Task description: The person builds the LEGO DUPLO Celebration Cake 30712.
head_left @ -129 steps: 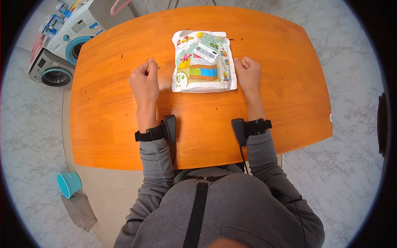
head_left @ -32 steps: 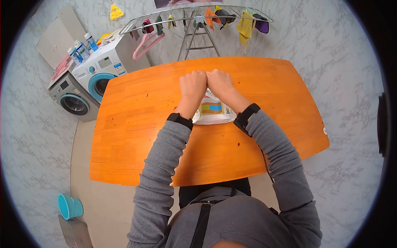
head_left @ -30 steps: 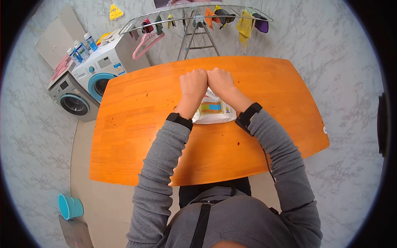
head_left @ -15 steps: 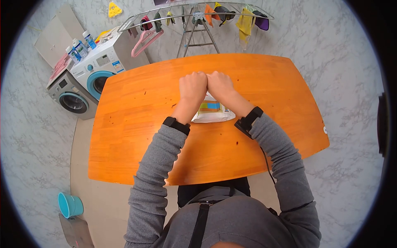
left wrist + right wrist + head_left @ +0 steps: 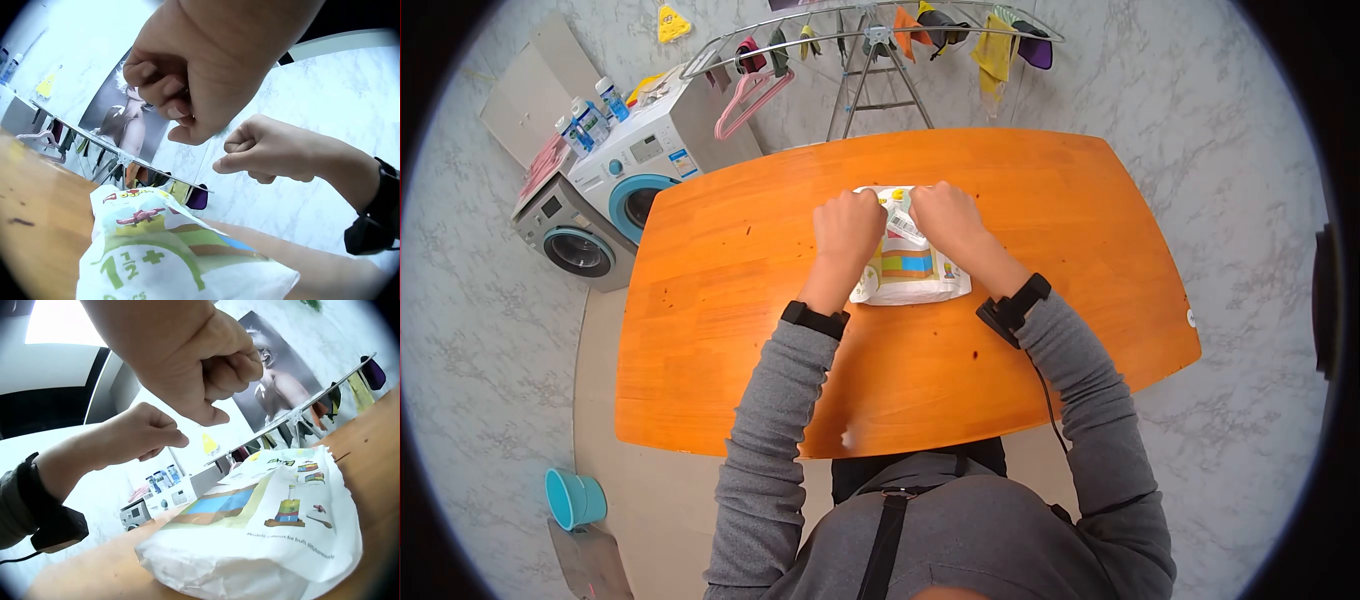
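Observation:
A white Lego Duplo packet [image 5: 908,262] with printed block pictures and a barcode label lies flat on the wooden table [image 5: 730,330]. Above its far part are both bare hands, a small gap between them. My left hand [image 5: 848,235] overlaps the packet's left side in the head view; its fingers are curled with nothing in them, as the left wrist view shows of the same hand [image 5: 200,81]. Over the right side, my right hand [image 5: 950,222] is likewise curled into a fist and holds nothing. Both wrist views show the hands raised above the packet [image 5: 287,519].
Behind the table stands a metal drying rack [image 5: 880,36] with cloths and pink hangers [image 5: 750,100]. Two washing machines [image 5: 640,150] with bottles on top are at the back left. A blue bucket [image 5: 575,498] is on the floor at the left.
From beside the packet, both hands came together over it, hiding its upper part. Within the last half second they moved apart and slightly nearer the body, uncovering the barcode and top edge.

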Available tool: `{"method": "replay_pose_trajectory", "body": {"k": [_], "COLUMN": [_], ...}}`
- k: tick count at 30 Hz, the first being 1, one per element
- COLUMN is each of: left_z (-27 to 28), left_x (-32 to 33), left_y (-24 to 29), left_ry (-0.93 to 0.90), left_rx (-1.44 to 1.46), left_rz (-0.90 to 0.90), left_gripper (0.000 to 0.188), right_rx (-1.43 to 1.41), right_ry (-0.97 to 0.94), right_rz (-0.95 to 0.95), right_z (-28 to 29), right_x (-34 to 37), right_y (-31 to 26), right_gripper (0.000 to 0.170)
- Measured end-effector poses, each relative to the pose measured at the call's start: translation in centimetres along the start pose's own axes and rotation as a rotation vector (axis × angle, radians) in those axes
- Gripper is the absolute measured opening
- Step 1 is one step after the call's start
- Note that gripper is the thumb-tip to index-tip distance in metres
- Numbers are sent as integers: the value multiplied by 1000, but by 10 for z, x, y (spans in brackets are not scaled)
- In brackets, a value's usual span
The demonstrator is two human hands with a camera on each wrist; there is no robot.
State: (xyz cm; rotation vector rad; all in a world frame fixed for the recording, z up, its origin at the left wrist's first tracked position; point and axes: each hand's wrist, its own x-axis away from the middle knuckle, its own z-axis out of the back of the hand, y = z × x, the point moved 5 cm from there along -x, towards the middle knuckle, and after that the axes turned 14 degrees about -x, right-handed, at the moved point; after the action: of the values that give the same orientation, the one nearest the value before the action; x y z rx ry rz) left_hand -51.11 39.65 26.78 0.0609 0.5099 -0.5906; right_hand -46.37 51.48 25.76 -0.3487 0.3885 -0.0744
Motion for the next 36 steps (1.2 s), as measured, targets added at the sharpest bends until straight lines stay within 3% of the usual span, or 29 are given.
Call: {"method": "replay_pose_trajectory", "body": {"k": [7,12,27,31,36], "left_z": [16,24,25,24,35], "left_x": [-7,7,14,19,18], "left_y": [-36,-57,-40,-57,-67], "left_ry": [65,-31,12,10,75], "left_rx": [77,292,476,533,497], "left_rz": [139,285,291,400,400], "left_gripper": [24,26,29,31,34], "right_rx": [-137,-161,-384,-398,-439], "right_ry": [174,189,263,220,260], "right_rz": [2,-35,-152,-185,-201], "right_z": [26,36,42,44,43], "right_x": [1,8,25,16,12], "right_y": [24,29,28,27,30], "right_gripper": [17,20,30,32,36]}}
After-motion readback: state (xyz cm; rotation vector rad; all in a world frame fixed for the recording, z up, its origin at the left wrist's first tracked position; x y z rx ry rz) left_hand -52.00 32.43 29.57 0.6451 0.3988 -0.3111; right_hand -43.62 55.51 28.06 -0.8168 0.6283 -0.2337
